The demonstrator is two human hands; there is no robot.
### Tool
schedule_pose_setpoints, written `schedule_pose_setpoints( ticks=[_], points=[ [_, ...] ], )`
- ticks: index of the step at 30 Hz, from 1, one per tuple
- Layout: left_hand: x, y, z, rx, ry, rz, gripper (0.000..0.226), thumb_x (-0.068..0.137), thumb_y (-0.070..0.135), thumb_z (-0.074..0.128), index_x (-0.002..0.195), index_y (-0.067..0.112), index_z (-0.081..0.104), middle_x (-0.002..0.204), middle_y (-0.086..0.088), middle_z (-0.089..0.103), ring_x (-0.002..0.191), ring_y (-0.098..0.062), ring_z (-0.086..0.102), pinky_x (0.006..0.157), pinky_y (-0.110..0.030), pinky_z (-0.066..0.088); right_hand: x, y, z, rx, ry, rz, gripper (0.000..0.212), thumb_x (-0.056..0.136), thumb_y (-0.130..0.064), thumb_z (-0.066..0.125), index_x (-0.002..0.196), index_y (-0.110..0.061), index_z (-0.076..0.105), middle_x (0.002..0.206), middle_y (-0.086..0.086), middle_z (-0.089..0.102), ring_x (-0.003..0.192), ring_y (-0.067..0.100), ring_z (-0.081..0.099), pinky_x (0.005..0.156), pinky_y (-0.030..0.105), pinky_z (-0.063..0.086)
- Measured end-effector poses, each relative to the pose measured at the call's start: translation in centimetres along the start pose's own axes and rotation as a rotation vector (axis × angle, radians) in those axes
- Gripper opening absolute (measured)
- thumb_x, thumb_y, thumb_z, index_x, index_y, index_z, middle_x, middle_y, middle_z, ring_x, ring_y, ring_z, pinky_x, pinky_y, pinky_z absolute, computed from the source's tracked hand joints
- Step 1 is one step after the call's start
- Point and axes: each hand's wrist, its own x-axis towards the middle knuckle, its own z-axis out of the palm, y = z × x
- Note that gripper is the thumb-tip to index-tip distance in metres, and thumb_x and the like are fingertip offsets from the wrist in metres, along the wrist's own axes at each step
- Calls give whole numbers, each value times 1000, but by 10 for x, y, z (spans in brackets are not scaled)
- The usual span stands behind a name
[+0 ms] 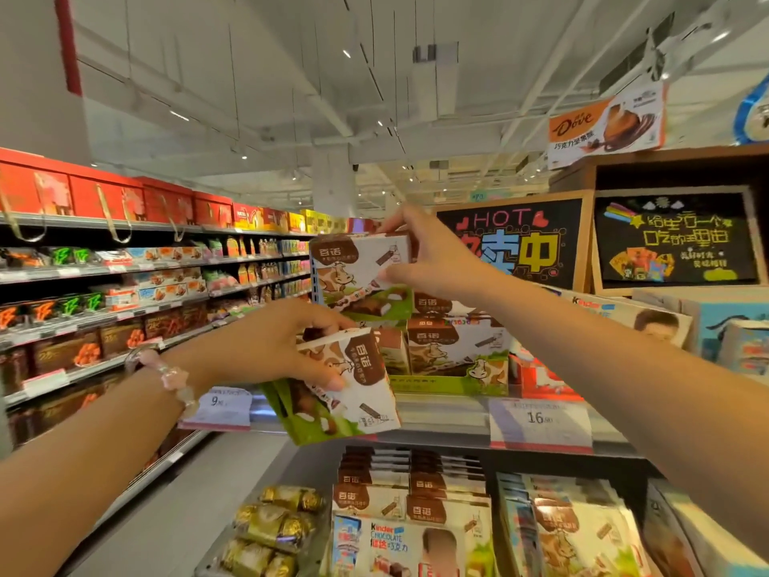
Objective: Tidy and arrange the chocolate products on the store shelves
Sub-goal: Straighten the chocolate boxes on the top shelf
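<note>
In a supermarket aisle, above a steel shelf point(441, 414), each hand's grip holds one cow-print chocolate box: left hand point(266, 347) around the lower box point(353, 393), right hand point(420, 260) around the upper box point(353, 268).

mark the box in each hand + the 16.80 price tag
Box in the left hand point(358, 393): head view, on its white front face.
Box in the right hand point(349, 270): head view, on the cow print on its front.
16.80 price tag point(540, 422): head view, on the tag's white middle, by the digits.
</note>
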Motion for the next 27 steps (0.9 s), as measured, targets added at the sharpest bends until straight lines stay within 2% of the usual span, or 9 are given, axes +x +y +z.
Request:
schedule_pose_setpoints(
  ticks=[4, 9, 11, 13, 16, 18, 22, 25, 27],
  points=[
    [0, -2, 1, -14, 16, -1, 25, 63, 39, 84, 79, 29, 68, 115, 33, 58, 98, 5, 60, 82, -22, 52, 0, 15, 14, -236, -265, 92, 43, 81, -13, 70, 114, -13, 43, 114, 9, 54, 100, 26, 55, 83, 35, 46],
    [-2, -3, 1, -41, 26, -3, 26, 65, 36, 82, 81, 21, 68, 115, 28, 60, 94, 5, 61, 78, -22, 54, 5, 10, 7, -261, -558, 198, 45, 97, -26, 46, 140, -22, 34, 142, 5, 41, 126, 24, 43, 108, 33, 30],
    [-2, -3, 2, -61, 38, -5, 31, 64, 37, 81, 85, 18, 69, 116, 23, 61, 94, 2, 62, 78, -23, 54, 4, 6, 3, -280, -601, 170, 46, 101, -31, 36, 146, -23, 29, 153, -1, 28, 138, 16, 28, 109, 24, 18],
    [-2, -3, 3, -69, 67, -11, 37, 62, 38, 81, 89, 16, 69, 116, 20, 61, 96, -1, 62, 80, -24, 53, 3, 2, 0, -347, -636, 180, 46, 101, -34, 35, 146, -23, 30, 155, -3, 24, 141, 15, 21, 114, 28, 13],
    [-4, -1, 0, -215, 112, -34, 43, 58, 38, 79, 95, 17, 70, 103, 9, 70, 88, -8, 68, 73, -26, 57, 2, -5, 1, -418, -718, 291, 40, 102, -27, 35, 135, -9, 46, 149, 9, 35, 136, 26, 30, 113, 40, 22],
    [-5, 1, -3, -357, 129, -41, 43, 60, 33, 78, 98, 15, 69, 95, 0, 74, 85, -18, 71, 71, -30, 58, 1, -11, 6, -435, -714, 356, 35, 100, -24, 37, 121, -2, 54, 141, 18, 41, 127, 35, 38, 107, 46, 29],
    [-2, 4, -7, -601, 232, -11, 44, 60, 28, 77, 100, 13, 69, 97, -8, 73, 88, -26, 71, 66, -28, 57, -10, -13, 5, -265, -655, 375, 48, 103, -35, 24, 140, -7, 38, 145, 21, 34, 134, 37, 31, 112, 45, 25],
    [3, 10, -9, -729, 299, 1, 27, 64, 24, 76, 91, 20, 73, 97, -8, 73, 88, -25, 71, 63, -28, 56, -15, -14, -7, -16, -514, 265, 62, 94, -58, 18, 142, -25, 38, 149, 0, 38, 137, 19, 33, 116, 40, 18],
    [7, 13, -11, -783, 342, 13, 20, 68, 23, 74, 88, 20, 73, 96, -8, 73, 86, -25, 71, 62, -29, 57, -13, -15, -15, 227, -409, 224, 61, 80, -67, 28, 127, -34, 50, 132, -17, 52, 125, 1, 44, 115, 34, 21]
  ],
)
